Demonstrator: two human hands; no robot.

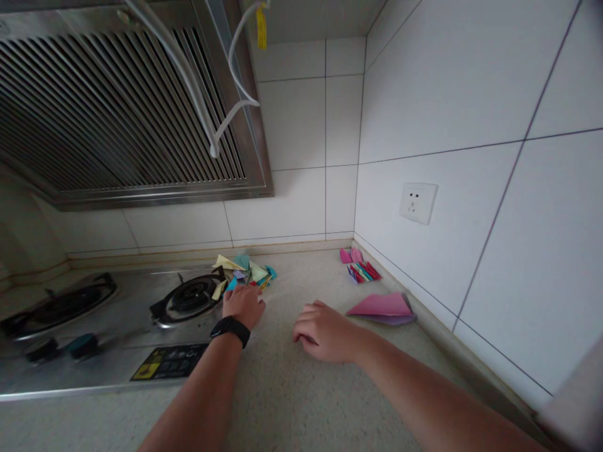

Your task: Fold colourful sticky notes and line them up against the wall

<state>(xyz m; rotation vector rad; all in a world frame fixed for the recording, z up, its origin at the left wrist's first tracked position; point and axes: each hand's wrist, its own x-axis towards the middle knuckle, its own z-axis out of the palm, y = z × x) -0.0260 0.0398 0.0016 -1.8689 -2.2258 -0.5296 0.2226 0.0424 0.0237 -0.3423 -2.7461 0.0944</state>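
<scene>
Near the counter's back edge, the left hand (244, 305), fingers spread, touches the paper pile (245, 271); right hand (325, 331) rests curled, empty, farther off.

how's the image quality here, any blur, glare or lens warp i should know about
Head view: wide-angle warp bends the tile lines and the range hood toward the edges; light is soft and dim, without hard shadows; faint sheen on the steel stove top; the left hand at the paper pile and the right hand look slightly soft, the far right corner blurred.
</scene>
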